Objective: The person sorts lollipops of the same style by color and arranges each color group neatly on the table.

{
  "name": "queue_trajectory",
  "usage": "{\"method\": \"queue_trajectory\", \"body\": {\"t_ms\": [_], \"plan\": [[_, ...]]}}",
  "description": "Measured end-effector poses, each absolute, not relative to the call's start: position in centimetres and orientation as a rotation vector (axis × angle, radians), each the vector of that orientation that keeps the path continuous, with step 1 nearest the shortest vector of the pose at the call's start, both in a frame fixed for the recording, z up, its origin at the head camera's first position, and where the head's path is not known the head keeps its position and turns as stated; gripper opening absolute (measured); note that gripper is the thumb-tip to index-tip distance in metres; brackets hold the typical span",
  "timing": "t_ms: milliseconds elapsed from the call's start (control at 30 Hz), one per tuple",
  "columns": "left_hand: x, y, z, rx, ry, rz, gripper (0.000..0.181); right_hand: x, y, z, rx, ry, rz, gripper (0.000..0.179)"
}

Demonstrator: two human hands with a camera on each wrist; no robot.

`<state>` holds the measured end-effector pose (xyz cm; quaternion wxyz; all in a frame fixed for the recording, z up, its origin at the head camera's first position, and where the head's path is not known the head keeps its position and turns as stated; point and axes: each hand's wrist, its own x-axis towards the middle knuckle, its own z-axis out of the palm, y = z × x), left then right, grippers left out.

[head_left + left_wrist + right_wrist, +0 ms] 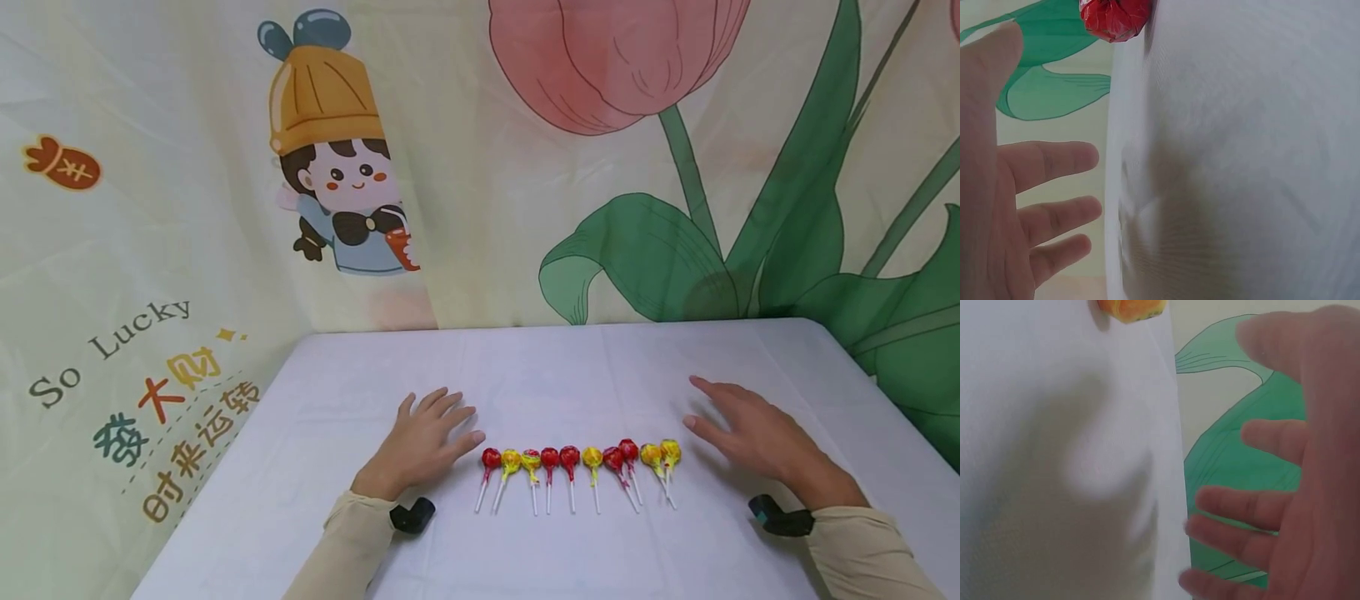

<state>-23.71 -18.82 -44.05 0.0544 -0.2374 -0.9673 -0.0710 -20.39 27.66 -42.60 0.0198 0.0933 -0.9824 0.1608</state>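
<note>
Several wrapped lollipops lie in a row on the white-covered table, heads away from me and white sticks toward me. Some wrappers are red, others yellow. My left hand (423,446), fingers spread, is just left of the row, its thumb close to the end red lollipop (491,458). That red wrapper (1116,19) also shows at the top of the left wrist view. To the right of the row is my right hand (757,433), fingers extended, nearest the end yellow lollipop (670,452). A yellow-orange wrapper (1132,309) tops the right wrist view. Neither hand holds anything.
The white tablecloth (570,558) runs back to a printed curtain (465,167) with a cartoon figure (360,183) and a large tulip (615,58). Dark wrist cameras sit on the left wrist (412,516) and the right wrist (780,517).
</note>
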Motion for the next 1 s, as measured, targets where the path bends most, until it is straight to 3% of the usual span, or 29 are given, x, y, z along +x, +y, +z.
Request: {"method": "queue_trajectory", "body": {"t_ms": [400, 733, 1000], "plan": [[-23.5, -18.4, -44.3, -0.887, -2.907, -0.359, 0.052, -20.4, 26.3, -43.0, 0.31, -3.048, 0.736, 0.053], [-23.7, -18.2, -44.8, -0.894, -2.923, -0.966, 0.04, -20.4, 25.7, -43.5, 0.389, -3.068, 0.809, 0.041], [-23.5, -17.8, -44.6, -0.904, -2.929, -1.026, 0.035, -20.6, 26.0, -43.8, 0.431, -3.08, 0.888, 0.035]]}}
